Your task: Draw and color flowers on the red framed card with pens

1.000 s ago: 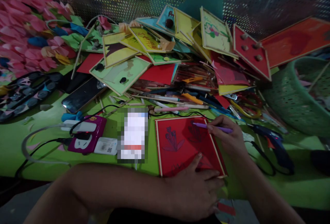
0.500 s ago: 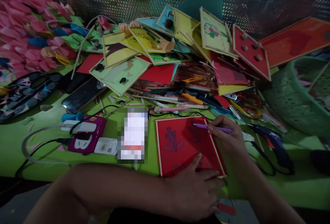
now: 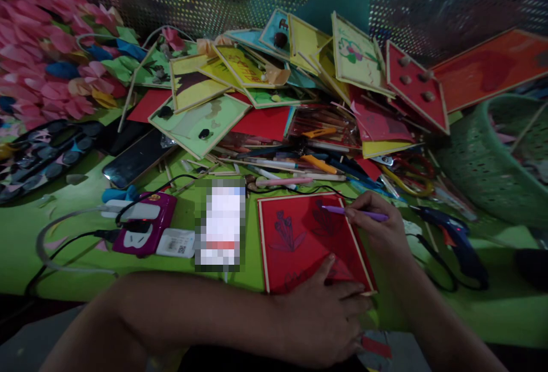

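My right hand [image 3: 379, 223] pinches a purple pen [image 3: 363, 213], its tip at the upper right flower drawing on a red card [image 3: 295, 263]. Thin pale wooden strips frame the card along its edges. Dark flowers are drawn on it: one at upper left, one at upper right, and a partial outline near the bottom. Across the card's lower right part lies my left hand [image 3: 329, 315], fingers spread flat and covering that corner. Just left of the card is a phone [image 3: 220, 223] with a lit, blurred-out screen.
Framed coloured cards [image 3: 199, 124] pile up at the back, with pens and scissors [image 3: 411, 175] before them. A magenta power strip [image 3: 148, 223] with cables sits left. On the right are a glue gun [image 3: 454, 241] and a green basket [image 3: 479, 161]. Pink paper petals [image 3: 47, 41] fill the far left.
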The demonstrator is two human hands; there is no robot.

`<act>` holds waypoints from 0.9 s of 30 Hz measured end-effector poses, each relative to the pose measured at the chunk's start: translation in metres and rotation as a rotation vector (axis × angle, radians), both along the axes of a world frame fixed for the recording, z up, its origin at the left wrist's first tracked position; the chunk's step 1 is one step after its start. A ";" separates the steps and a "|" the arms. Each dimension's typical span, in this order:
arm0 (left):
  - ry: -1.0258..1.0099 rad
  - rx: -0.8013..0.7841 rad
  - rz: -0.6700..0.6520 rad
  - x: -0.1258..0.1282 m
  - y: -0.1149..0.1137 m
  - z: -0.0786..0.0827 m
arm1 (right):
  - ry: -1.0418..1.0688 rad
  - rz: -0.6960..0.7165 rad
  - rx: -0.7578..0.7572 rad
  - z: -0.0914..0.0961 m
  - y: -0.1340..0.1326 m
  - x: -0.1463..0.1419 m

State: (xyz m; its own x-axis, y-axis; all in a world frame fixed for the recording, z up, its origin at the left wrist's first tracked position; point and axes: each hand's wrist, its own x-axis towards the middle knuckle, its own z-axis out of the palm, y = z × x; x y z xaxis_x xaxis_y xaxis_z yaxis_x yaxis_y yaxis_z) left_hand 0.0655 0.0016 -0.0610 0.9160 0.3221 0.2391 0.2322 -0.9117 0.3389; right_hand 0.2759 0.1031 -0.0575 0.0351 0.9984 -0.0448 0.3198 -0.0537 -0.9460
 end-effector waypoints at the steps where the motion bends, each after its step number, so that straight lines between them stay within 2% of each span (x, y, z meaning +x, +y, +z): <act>1: -0.004 0.000 0.001 0.000 0.000 0.000 | 0.002 -0.003 0.000 0.000 0.000 0.000; 17: -0.009 -0.012 -0.003 0.001 -0.001 0.000 | -0.008 0.011 -0.013 0.003 0.000 -0.002; 24: -0.005 -0.023 -0.008 0.000 0.001 0.002 | 0.156 -0.101 -0.003 0.004 0.004 -0.006; 27: 0.008 -0.025 -0.007 0.000 0.001 0.001 | 0.158 -0.116 0.012 0.006 0.004 -0.007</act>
State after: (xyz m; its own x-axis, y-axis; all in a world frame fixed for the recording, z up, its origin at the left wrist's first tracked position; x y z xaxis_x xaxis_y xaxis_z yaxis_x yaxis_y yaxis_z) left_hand 0.0657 0.0023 -0.0599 0.9200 0.3219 0.2235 0.2291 -0.9044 0.3598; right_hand 0.2689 0.1075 -0.0514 0.1435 0.9886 -0.0465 0.1601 -0.0696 -0.9847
